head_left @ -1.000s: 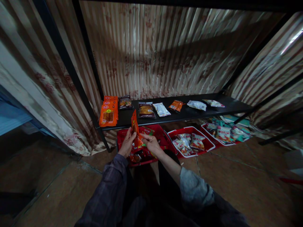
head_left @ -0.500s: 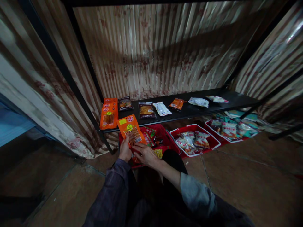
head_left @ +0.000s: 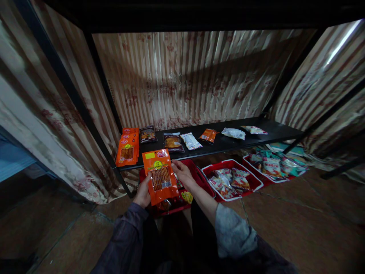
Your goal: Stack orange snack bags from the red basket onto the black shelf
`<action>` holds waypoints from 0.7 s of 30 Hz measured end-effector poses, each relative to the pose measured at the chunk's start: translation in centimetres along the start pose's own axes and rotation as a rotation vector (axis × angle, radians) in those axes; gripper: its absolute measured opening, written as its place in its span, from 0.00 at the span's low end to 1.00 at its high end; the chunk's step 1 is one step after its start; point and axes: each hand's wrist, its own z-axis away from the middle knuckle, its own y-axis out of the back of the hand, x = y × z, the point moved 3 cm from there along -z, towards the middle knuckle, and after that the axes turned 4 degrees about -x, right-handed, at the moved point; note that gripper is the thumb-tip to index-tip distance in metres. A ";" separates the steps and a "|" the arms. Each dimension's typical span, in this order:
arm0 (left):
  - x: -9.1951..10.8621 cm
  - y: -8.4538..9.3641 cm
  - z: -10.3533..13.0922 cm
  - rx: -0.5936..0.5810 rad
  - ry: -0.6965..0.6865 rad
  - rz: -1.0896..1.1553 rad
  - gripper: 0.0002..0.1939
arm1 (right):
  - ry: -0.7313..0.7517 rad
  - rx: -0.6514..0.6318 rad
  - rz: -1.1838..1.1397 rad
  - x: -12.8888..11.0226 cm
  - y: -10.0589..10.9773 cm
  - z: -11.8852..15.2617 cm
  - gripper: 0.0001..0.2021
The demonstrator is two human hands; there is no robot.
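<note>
An orange snack packet (head_left: 161,177) with a clear window showing brown sticks is held upright in front of me. My left hand (head_left: 143,191) grips its left edge, thumb toward the front. My right hand (head_left: 183,176) pinches its upper right edge, some fingers hidden behind it. Below the packet is a red basket (head_left: 209,187) of mixed snack packets, partly covered by my hands. Similar orange packets (head_left: 127,152) lie overlapping at the left end of the black shelf (head_left: 228,145).
Along the shelf lie a dark packet (head_left: 148,134), a brown packet (head_left: 173,142), a white packet (head_left: 191,141), a small orange packet (head_left: 208,135) and others. Two more red baskets of packets, a nearer one (head_left: 255,187) and a farther one (head_left: 285,179), stand on the floor. Black posts (head_left: 99,76) frame the shelf.
The orange packet has been brought closer and turned more upright. My right hand has moved up from its lower part to its upper right edge. The view has tilted slightly upward.
</note>
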 end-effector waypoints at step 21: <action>1.7 -2.1 -1.4 0.045 -0.234 -0.206 0.13 | -0.353 0.008 -0.536 -0.7 2.1 1.1 0.11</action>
